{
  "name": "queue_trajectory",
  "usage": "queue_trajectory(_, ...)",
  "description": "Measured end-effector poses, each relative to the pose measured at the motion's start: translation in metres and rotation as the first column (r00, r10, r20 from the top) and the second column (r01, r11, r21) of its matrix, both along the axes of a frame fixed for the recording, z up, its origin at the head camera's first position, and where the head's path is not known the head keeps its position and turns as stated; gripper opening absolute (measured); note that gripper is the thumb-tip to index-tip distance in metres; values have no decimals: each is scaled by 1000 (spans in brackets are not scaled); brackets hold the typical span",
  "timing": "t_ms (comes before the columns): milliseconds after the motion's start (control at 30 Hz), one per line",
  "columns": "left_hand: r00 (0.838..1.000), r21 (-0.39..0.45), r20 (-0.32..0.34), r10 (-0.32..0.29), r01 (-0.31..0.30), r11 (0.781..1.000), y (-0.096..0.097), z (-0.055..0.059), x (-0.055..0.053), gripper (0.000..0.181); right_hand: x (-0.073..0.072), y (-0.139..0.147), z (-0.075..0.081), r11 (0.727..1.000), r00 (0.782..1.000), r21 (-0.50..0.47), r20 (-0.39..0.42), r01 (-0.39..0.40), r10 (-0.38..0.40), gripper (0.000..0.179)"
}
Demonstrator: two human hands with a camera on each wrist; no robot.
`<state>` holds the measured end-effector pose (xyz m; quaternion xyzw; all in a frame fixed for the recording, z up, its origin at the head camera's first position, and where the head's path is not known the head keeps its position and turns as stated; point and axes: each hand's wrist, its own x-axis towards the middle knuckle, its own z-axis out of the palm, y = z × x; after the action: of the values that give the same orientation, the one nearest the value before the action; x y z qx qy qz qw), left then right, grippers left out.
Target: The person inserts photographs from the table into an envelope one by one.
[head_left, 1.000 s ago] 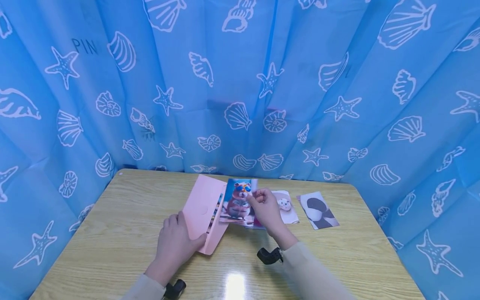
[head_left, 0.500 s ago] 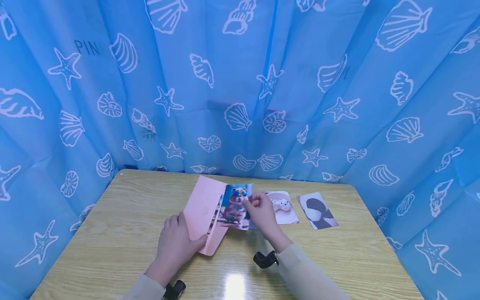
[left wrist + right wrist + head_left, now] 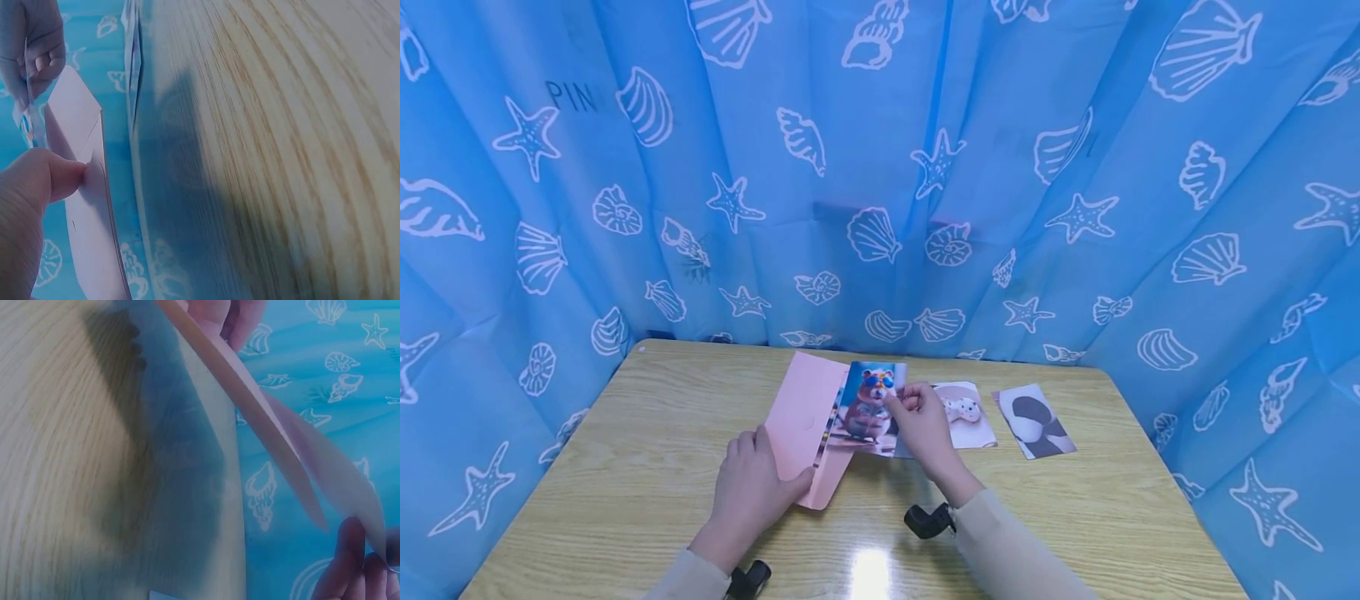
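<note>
My left hand (image 3: pixel 748 483) grips a pink envelope (image 3: pixel 801 408), tilted above the table, its thumb pressing near the open side in the left wrist view (image 3: pixel 65 178). Several printed edges (image 3: pixel 824 433) show inside the opening. Between the thumb and fingers of my right hand (image 3: pixel 925 425) is a photo card (image 3: pixel 868 408) of a hamster in sunglasses. The card's left edge meets the envelope's opening; how far in it reaches cannot be told. In the right wrist view the card's pale back (image 3: pixel 340 472) hangs beside the envelope (image 3: pixel 250 419), pinched by my right fingers (image 3: pixel 350 550).
Two spots of cards lie to the right on the wooden table (image 3: pixel 647 442): one with a spotted white figure (image 3: pixel 964 410), partly behind my right hand, and one with a dark round shape (image 3: pixel 1036 421). A blue shell-patterned curtain (image 3: pixel 880 167) hangs along the table's back edge.
My right hand has moved left, bringing the hamster card from beside the envelope to overlap its opening. The left hand and envelope have stayed nearly still.
</note>
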<state>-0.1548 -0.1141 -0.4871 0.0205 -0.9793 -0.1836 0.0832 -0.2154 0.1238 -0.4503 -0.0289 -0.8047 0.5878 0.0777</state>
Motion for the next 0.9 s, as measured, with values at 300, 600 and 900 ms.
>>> queue_trajectory(300, 1000, 21, -20, -7, 8, 1000, 2, 3, 1, 103, 2, -8, -7, 998, 1000, 56, -13, 14, -14, 21)
queue_trajectory(600, 1000, 19, -18, -13, 13, 1000, 3, 3, 1, 102, 3, -15, -8, 999, 1000, 51, -1, -14, 14, 27)
queue_trajectory(900, 999, 14, -34, -18, 19, 1000, 1, 3, 0, 102, 11, -23, 2, 996, 997, 50, -21, -70, 71, 24)
